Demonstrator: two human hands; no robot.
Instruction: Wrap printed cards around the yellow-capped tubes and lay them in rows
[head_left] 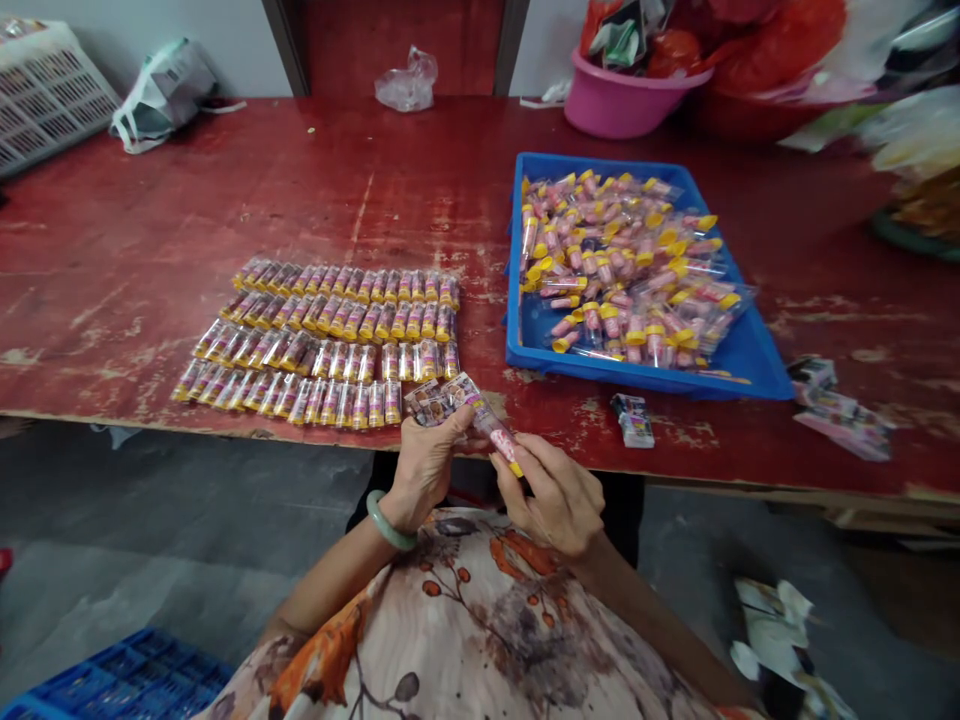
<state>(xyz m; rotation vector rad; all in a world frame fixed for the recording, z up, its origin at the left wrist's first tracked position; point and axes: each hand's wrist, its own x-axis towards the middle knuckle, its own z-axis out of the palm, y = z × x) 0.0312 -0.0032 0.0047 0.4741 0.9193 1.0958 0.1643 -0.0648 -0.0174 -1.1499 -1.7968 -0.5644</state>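
Note:
My left hand (431,458), with a pale green bangle at its wrist, is closed on some printed cards (429,402) at the table's front edge. My right hand (555,492) pinches the yellow-capped end of a clear tube (495,432) with pink and white contents. The tube's far end meets a printed card by my left thumb. Left of my hands, packed tubes (330,350) with yellow ends lie in several rows. A blue tray (637,378) to the right holds a heap of yellow-capped tubes (600,270) in clear wrapping.
A small card stack (634,420) lies below the tray, more cards (847,420) to its right. Farther back on the red table (225,200) are a pink basin (622,100), a clear plastic bag (409,80) and a white crate (52,95). A blue crate (127,680) stands lower left.

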